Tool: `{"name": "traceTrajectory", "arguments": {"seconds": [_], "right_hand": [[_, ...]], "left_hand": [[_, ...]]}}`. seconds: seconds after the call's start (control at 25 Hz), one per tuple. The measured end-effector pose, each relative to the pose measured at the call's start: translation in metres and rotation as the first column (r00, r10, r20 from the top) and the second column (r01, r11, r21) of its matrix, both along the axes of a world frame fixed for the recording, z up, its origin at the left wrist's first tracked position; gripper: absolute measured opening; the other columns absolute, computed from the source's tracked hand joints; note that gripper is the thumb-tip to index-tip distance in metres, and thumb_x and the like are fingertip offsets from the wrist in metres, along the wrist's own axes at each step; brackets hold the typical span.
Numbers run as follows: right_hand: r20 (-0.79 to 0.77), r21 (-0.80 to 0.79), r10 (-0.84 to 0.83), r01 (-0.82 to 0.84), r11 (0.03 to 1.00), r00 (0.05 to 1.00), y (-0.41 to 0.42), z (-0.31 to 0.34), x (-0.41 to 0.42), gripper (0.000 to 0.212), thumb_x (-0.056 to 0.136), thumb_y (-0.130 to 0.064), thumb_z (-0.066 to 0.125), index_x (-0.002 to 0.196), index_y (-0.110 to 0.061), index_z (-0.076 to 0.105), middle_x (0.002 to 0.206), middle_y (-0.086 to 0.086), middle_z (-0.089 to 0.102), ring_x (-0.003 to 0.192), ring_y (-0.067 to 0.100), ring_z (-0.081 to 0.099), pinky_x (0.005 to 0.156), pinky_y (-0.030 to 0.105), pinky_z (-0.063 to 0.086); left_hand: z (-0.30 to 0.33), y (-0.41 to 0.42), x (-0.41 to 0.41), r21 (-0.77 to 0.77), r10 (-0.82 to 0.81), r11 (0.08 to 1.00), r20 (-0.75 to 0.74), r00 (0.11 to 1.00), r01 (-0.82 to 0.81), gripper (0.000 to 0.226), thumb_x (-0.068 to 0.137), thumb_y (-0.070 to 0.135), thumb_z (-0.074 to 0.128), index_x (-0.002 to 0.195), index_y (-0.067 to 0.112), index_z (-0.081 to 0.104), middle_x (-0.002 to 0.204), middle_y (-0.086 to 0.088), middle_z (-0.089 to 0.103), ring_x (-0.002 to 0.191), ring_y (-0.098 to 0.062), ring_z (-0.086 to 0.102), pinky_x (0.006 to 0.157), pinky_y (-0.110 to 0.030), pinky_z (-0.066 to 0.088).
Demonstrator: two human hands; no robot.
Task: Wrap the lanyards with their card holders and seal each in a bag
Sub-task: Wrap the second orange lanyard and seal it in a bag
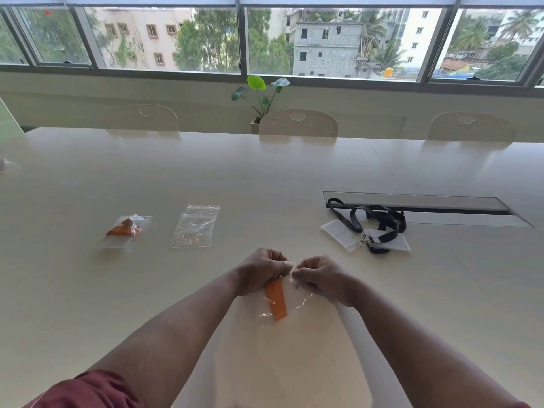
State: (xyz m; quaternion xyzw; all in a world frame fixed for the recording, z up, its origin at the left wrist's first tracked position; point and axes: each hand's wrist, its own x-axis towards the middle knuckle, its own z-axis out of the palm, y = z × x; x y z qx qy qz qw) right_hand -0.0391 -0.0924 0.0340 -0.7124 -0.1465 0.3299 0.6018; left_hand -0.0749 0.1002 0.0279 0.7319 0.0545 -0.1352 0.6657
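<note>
Low centre of frame, left hand (262, 270) and right hand (319, 275) both pinch the mouth of the clear bag (290, 304) over the surface (265, 178), orange lanyard (276, 301) inside, likely pressing the seal.

Lit by soft, even daylight from the wide windows (265, 39) across the far wall, bright outdoors yet not blown out. Pale glossy bench (265, 172) washed with diffuse glare, mirroring the chair backs (298, 122) near its far edge and throwing only faint, soft-edged shadows under the forearms and the clear bags (194, 228). Strong wide-angle bowing of the window frames and bench edge toward the corners, mild softness and compression smear throughout, specular glints on the plastic at centre.
</note>
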Motion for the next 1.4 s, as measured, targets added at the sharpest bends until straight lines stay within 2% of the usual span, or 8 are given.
{"name": "traceTrajectory", "arguments": {"seconds": [0.16,0.28,0.44,0.56,0.68,0.92,1.28,1.4], "right_hand": [[-0.01,-0.014,0.017,-0.017,1.0,1.0,-0.001,0.002,0.0,0.018,0.096,-0.003,0.062,0.078,-0.004,0.065,0.066,0.011,0.059,0.057,0.013,0.044,0.055,0.025,0.032],[-0.019,-0.009,0.055,-0.055,0.998,0.998,-0.003,0.003,0.001,0.023,0.099,-0.005,0.06,0.076,-0.007,0.062,0.064,0.006,0.057,0.058,0.012,0.045,0.057,0.022,0.035],[-0.009,0.007,0.061,-0.061,0.998,0.998,-0.005,0.002,-0.001,0.023,0.101,-0.005,0.057,0.078,-0.007,0.06,0.063,0.005,0.057,0.053,0.011,0.04,0.049,0.019,0.031],[0.005,0.022,0.05,-0.05,0.999,0.999,-0.004,0.001,-0.003,0.022,0.1,-0.006,0.058,0.078,-0.005,0.06,0.061,0.004,0.058,0.047,0.007,0.038,0.044,0.017,0.028],[0.021,0.022,0.039,-0.039,0.999,0.999,-0.003,0.002,-0.004,0.019,0.098,-0.005,0.06,0.079,-0.004,0.062,0.065,0.007,0.06,0.048,0.008,0.036,0.045,0.019,0.026],[0.006,0.007,0.008,-0.008,1.0,1.0,-0.003,0.001,-0.003,0.019,0.096,-0.004,0.063,0.077,-0.004,0.066,0.064,0.007,0.056,0.051,0.009,0.044,0.046,0.016,0.033],[-0.063,0.049,0.016,-0.013,0.999,0.998,-0.003,0.006,-0.004,0.016,0.098,-0.002,0.06,0.083,-0.003,0.06,0.066,0.004,0.062,0.049,0.003,0.049,0.047,0.013,0.039],[-0.052,0.048,0.03,-0.028,0.998,0.998,-0.004,0.007,-0.004,0.018,0.099,-0.001,0.059,0.081,-0.005,0.059,0.063,0.002,0.062,0.047,0.003,0.046,0.045,0.013,0.036]], "left_hand": [[0.0,0.001,0.001,-0.009,-0.016,1.0,-0.008,1.0,0.016,0.014,0.092,0.011,0.071,0.078,0.011,0.067,0.067,-0.003,0.06,0.054,-0.011,0.051,0.051,-0.022,0.043],[0.002,0.0,0.0,-0.041,-0.026,0.999,-0.026,0.999,0.025,0.014,0.094,0.008,0.07,0.081,0.008,0.066,0.069,-0.006,0.06,0.055,-0.013,0.051,0.052,-0.023,0.044],[0.01,0.001,-0.002,-0.052,-0.095,0.994,-0.045,0.994,0.092,0.01,0.095,0.01,0.07,0.087,0.005,0.066,0.065,0.0,0.06,0.052,-0.007,0.052,0.051,-0.019,0.043],[0.014,0.003,-0.002,-0.023,-0.135,0.991,-0.087,0.987,0.134,0.01,0.093,0.011,0.072,0.095,0.002,0.068,0.071,-0.004,0.064,0.057,-0.01,0.057,0.054,-0.02,0.046],[0.014,0.003,-0.001,-0.019,-0.11,0.994,-0.088,0.99,0.109,0.006,0.092,0.007,0.072,0.091,0.003,0.068,0.074,-0.008,0.065,0.059,-0.013,0.059,0.055,-0.022,0.048],[0.01,0.001,-0.002,0.002,-0.043,0.999,-0.053,0.998,0.043,0.009,0.095,0.009,0.069,0.086,0.007,0.068,0.076,-0.009,0.063,0.061,-0.015,0.054,0.056,-0.024,0.045],[0.004,0.003,0.001,0.048,-0.037,0.998,-0.032,0.999,0.039,0.009,0.095,0.012,0.07,0.087,0.008,0.068,0.075,-0.008,0.062,0.06,-0.016,0.053,0.058,-0.027,0.044],[0.002,0.003,0.002,0.028,-0.041,0.999,-0.026,0.999,0.041,0.015,0.095,0.011,0.07,0.08,0.011,0.067,0.07,-0.004,0.062,0.057,-0.013,0.053,0.055,-0.024,0.044]]}}
